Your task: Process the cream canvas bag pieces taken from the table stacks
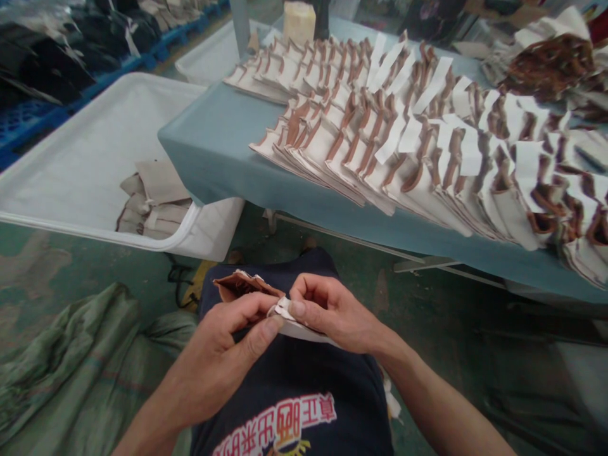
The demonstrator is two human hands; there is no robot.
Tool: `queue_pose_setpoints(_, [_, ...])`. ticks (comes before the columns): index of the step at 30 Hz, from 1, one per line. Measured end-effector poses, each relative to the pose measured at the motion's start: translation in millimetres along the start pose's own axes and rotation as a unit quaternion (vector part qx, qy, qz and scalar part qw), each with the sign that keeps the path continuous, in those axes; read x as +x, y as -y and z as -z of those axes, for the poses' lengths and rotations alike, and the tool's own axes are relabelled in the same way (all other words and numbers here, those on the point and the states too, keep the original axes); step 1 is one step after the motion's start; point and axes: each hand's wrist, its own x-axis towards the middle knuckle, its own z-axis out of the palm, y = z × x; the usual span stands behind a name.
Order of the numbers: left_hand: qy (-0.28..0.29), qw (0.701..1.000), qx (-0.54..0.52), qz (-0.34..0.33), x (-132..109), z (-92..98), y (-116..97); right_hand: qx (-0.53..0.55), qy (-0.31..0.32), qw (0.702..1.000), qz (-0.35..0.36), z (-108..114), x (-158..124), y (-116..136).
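Note:
Low in the middle of the view, over my lap, both hands pinch one small piece of brown and cream material (244, 286). My left hand (228, 345) grips it from below with thumb and fingers closed on its white edge. My right hand (332, 313) is closed on the same white edge from the right. The brown part sticks out to the upper left of my fingers.
A blue-grey table (213, 152) ahead carries rows of overlapped brown and cream pieces (380, 139). A white bin (80, 158) at left holds folded beige pieces (152, 199). A green sack (71, 367) lies on the floor at lower left.

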Motion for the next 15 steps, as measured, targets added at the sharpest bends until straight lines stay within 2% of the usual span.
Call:
queue_pose_setpoints(6, [-0.011, 1.0, -0.019, 0.016, -3.2, -3.6, 3.0, -0.011, -0.015, 1.0, -0.005, -2.6, -2.4, -2.9])
queue_pose_setpoints(10, [-0.041, 0.999, -0.029, 0.018, -3.7, -5.6, 7.3, -0.078, -0.037, 0.996, 0.012, -7.1, -4.5, -0.9])
queue_pose_setpoints(13, [-0.058, 0.998, -0.027, 0.021, -3.6, -6.4, 8.2, -0.163, -0.073, 0.982, 0.058, -9.1, -7.3, 2.2])
queue_pose_setpoints(15, [-0.062, 0.997, -0.023, 0.025, -4.2, -7.2, 7.9, -0.242, -0.095, 0.957, 0.127, -9.3, -9.9, 5.5])
